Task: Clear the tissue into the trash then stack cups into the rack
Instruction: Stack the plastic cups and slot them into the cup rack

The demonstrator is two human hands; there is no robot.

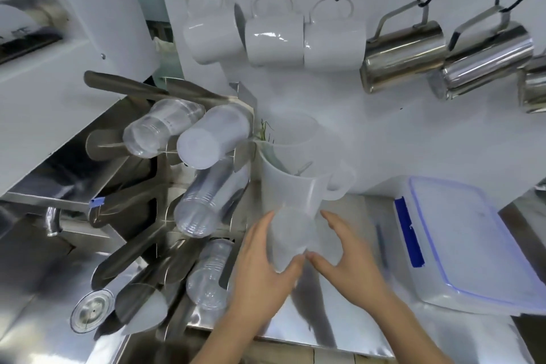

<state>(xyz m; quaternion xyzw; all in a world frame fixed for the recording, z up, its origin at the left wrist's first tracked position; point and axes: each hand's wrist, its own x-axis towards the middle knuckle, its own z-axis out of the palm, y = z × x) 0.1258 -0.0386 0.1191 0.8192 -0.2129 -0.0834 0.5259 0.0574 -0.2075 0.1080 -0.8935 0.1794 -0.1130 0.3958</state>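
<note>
A frosted plastic cup (291, 233) lies on its side above the steel counter, held between both hands. My left hand (263, 269) wraps its left side, thumb under its base end. My right hand (345, 257) touches its right side with the thumb and spread fingers. To the left stands the steel cup rack (165, 192) with slanted chutes. Stacks of clear cups (206, 201) and a frosted stack (211, 139) fill several chutes. No tissue or trash bin is visible.
A translucent pitcher (298, 174) stands just behind the held cup. A lidded plastic box with blue trim (469, 245) sits at the right. White mugs (274, 38) and steel jugs (404, 53) hang from wall hooks. A clear lid (92, 310) lies at the lower left.
</note>
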